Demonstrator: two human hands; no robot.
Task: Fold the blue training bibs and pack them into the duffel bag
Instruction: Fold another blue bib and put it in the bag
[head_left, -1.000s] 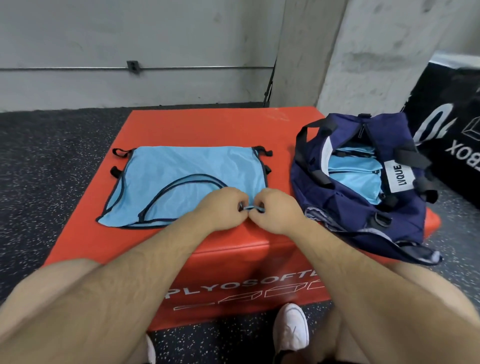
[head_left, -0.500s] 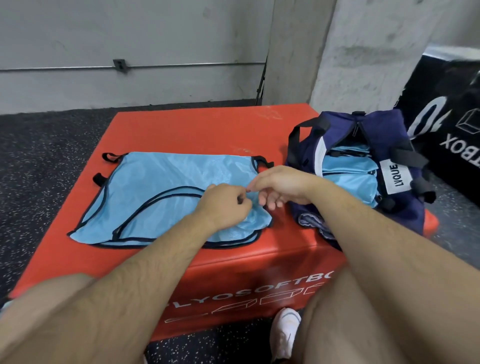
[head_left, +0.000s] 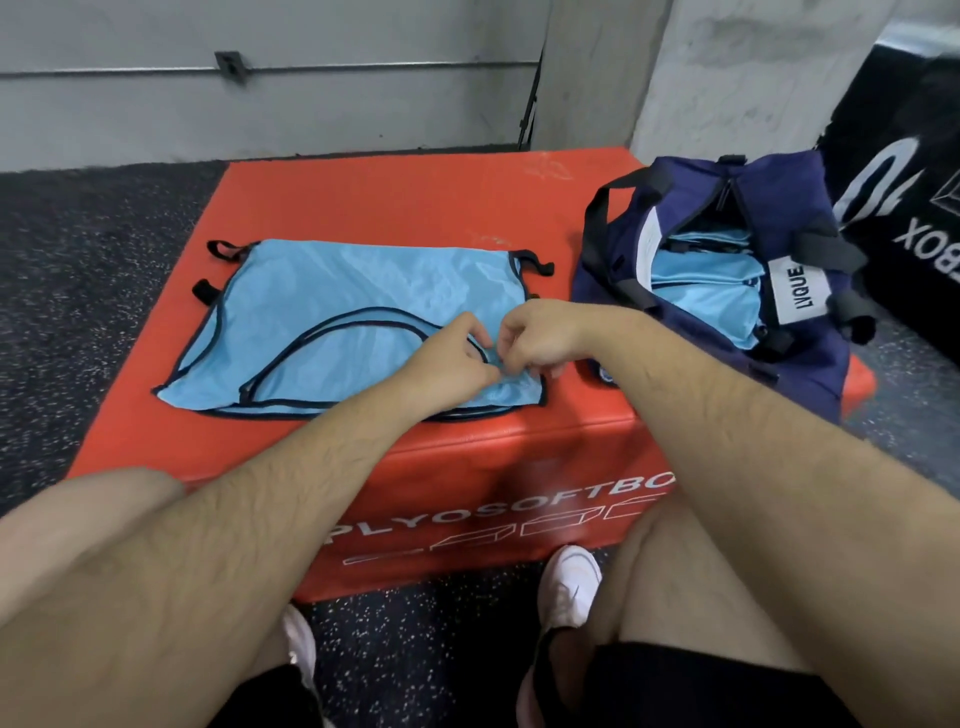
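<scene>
Bib (head_left: 332, 291) flat on red plyo box (head_left: 395, 197) | left hand (head_left: 452, 364) fingers pinch its near-right fabric | right hand (head_left: 545, 338) fingers pinch same spot | duffel bag (head_left: 613, 260) beside, unzipped, folded bibs (head_left: 701, 291) inside

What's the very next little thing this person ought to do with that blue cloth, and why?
Probably lift the pinched corner and carry it leftward, folding the blue bib in half. The left hand and right hand pinch its near right corner, it lies spread flat on the red box, and the duffel bag already holds folded bibs.
</scene>
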